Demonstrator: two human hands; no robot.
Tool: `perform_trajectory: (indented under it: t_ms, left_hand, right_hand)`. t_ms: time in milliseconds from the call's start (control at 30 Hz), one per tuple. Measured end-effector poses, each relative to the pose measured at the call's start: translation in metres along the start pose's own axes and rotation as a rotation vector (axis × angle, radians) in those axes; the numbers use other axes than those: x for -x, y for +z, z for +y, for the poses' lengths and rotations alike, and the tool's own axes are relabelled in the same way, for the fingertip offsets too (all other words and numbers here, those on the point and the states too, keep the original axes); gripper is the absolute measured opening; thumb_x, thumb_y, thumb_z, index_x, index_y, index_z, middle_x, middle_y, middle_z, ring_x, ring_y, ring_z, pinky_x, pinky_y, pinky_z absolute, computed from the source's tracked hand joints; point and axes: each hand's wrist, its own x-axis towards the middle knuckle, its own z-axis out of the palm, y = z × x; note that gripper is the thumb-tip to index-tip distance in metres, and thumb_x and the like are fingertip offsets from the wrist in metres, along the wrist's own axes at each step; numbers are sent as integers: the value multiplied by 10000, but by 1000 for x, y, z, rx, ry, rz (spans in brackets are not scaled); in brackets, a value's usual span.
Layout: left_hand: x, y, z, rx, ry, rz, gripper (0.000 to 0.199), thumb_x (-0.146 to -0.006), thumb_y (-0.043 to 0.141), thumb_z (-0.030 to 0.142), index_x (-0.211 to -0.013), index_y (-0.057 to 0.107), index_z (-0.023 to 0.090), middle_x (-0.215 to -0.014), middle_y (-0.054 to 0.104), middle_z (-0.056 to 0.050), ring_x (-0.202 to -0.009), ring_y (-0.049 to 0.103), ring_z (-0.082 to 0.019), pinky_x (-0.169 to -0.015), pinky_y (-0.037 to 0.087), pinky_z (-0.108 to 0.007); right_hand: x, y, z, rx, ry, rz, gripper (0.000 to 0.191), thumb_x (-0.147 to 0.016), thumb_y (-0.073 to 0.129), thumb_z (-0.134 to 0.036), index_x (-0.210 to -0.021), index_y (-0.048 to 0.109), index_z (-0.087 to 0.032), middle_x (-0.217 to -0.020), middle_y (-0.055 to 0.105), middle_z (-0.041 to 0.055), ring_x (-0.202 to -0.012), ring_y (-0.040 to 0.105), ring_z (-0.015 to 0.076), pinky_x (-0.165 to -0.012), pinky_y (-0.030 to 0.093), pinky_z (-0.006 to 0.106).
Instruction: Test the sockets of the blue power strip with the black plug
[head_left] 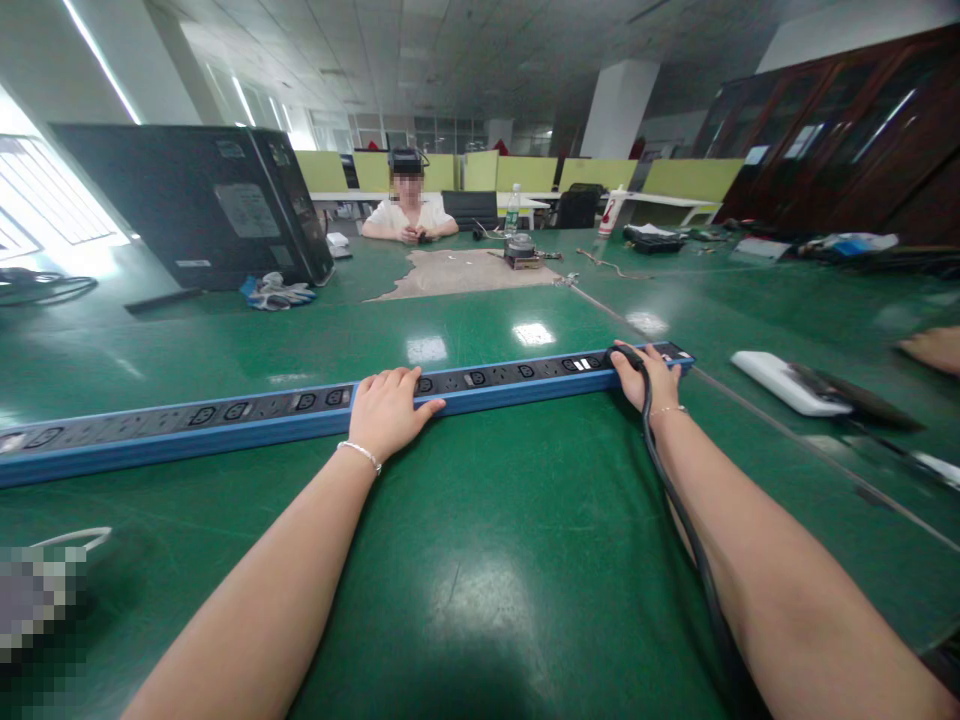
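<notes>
A long blue power strip (262,428) with a row of black sockets lies across the green table. My left hand (388,412) grips it near its middle, the fingers over the top and the thumb along the front side. At the strip's right end, my right hand (651,382) is closed around a black plug (622,355) held at the sockets. How deep the plug sits is hidden by the fingers. From it a black power cord (675,490) runs down along my right forearm toward the front edge.
A black computer case (187,205) stands at the left back, with gloves (276,292) beside it. Across the green table (465,530) sits a person (409,210). A white device (787,383) lies on the right, near another person's hand (934,348). A bottle (513,208) stands farther back.
</notes>
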Motion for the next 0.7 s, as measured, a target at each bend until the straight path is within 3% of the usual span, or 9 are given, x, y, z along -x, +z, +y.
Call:
perform_trajectory:
  t_ms: [167,200,267,367,533,700]
  left_hand:
    - [0,0,0,7,-5,3,644,-857,360,613,-1280,505,149,-1252,584,-136,-1172,502,-282,-970,340,-413]
    - [0,0,1,4,-7,2,644,-857,356,614,-1282,504,153,-1255,582,-135,-1174,501,-281,-972,340,-413]
    - [1,0,1,-5,-9,1,638,-859,355,613,-1283,503,161,-1261,580,-130,-1175,500,-277,-977,338,-410]
    - [1,0,1,-14,-15,-5,627,-857,366,611,-1283,503,172,-1259,584,-123,-1172,504,-271,-984,336,-403]
    - [0,0,1,-3,-15,-11,633,-855,377,608,-1285,501,162,-1265,578,-128,-1179,498,-275,-985,336,-408]
    - [0,0,1,-10,-14,-10,638,-853,382,611,-1283,503,156,-1258,583,-128,-1170,505,-272,-981,343,-408]
  right_hand:
    - [-19,4,18,-460,-26,418,454,-872,396,-504,-1043,674,-188,-1030,670,70,-1049,588,236,-970,413,453]
    - [-22,4,23,-521,-9,452,463,-867,400,-516,-1049,668,-185,-1016,671,64,-1025,599,231,-941,441,433]
    - [-25,3,33,-562,20,425,461,-846,431,-534,-1040,667,-189,-981,678,51,-981,619,228,-907,466,424]
    - [-24,2,41,-464,-3,284,445,-832,445,-529,-1001,684,-193,-977,689,62,-975,621,235,-909,463,415]
    - [-25,-2,37,-202,-27,143,432,-837,424,-487,-1022,688,-199,-1041,684,85,-1047,586,264,-976,404,434]
    - [-28,-11,34,-122,27,38,451,-832,419,-458,-1106,672,-203,-1083,670,98,-1059,578,283,-958,409,432]
